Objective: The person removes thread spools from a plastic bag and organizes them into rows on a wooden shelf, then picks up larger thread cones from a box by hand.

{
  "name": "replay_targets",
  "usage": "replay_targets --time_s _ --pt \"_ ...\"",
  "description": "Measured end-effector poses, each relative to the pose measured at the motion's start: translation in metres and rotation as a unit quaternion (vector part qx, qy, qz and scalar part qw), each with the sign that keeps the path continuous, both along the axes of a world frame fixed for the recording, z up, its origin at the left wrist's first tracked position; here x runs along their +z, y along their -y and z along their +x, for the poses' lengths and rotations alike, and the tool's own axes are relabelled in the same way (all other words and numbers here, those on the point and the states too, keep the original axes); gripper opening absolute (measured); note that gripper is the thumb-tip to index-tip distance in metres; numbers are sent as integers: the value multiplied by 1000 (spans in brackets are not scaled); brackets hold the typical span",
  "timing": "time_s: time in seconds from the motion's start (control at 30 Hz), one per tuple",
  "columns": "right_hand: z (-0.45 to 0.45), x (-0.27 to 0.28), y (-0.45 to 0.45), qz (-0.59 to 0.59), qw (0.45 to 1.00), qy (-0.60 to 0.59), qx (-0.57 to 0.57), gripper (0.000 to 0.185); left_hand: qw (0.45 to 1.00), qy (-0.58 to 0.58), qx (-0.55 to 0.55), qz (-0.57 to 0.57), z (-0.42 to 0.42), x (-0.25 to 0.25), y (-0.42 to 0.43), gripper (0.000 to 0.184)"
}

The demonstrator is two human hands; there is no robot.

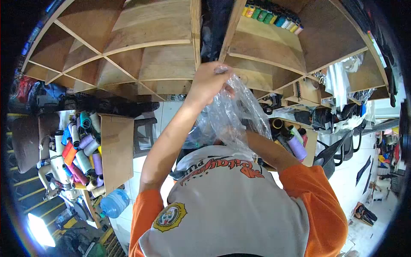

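My left hand (210, 85) is raised in front of the wooden shelves, its fingers closed on the gathered upper end of a clear plastic bag (233, 109). The crumpled bag hangs from that hand down towards my chest. Lower down, my right hand (233, 136) is at the bag's lower part, behind or inside the film. Its fingers are hidden by the plastic, so their pose does not show.
Wooden shelving (147, 49) spans the front, with small thread spools (267, 18) at upper right. A cardboard box (116, 150) of several thread cones stands left, beside a blue water jug (114, 203). Another box of cones (296, 145) and a black chair (327, 160) are right.
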State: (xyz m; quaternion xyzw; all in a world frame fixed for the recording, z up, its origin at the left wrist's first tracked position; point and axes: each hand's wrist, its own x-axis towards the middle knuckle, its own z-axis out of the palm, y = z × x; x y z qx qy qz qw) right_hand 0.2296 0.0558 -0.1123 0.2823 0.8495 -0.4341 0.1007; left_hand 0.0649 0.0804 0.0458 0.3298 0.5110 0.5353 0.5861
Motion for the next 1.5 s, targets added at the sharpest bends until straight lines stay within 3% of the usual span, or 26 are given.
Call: replay_targets --time_s 0.23,0.5,0.57,0.6,0.7,0.8,0.9,1.0,1.13,1.23,1.27,1.37,1.5 --pt "-2 -3 5 1 1000 -4 9 23 1000 9 15 -2 1 2 6 18" --pt "-7 12 -19 37 997 -53 29 24 986 -163 -8 32 -4 -1 11 18" --pt "-2 30 -29 79 996 12 28 24 983 -181 -8 31 -4 -6 11 17" --pt "-7 44 -31 111 986 121 19 23 978 -207 8 32 -2 -6 13 16" --pt "-4 59 -38 159 964 156 147 28 963 -257 48 69 -3 -9 15 16" --pt "-4 183 -37 -55 993 105 -10 25 977 -186 66 81 -7 -14 14 18" --pt "22 191 -61 -277 937 -112 -178 29 997 -50 46 49 -10 -12 18 24" --pt "24 205 -69 -264 890 -248 -278 27 998 -16 43 38 -2 10 24 30" --pt "9 211 -67 -207 903 -248 -285 29 996 -48 8 75 6 31 33 36" --pt "-7 208 -61 52 952 -176 -244 30 996 -63 21 63 8 37 36 38" --pt "-12 214 -56 32 957 -106 -267 31 993 -92 37 69 12 37 36 38" --pt "-29 192 -43 371 891 -202 -169 28 986 -100 101 83 19 13 27 38" --pt "-33 204 -43 241 934 -213 -157 41 984 -42 170 15 16 16 31 35"
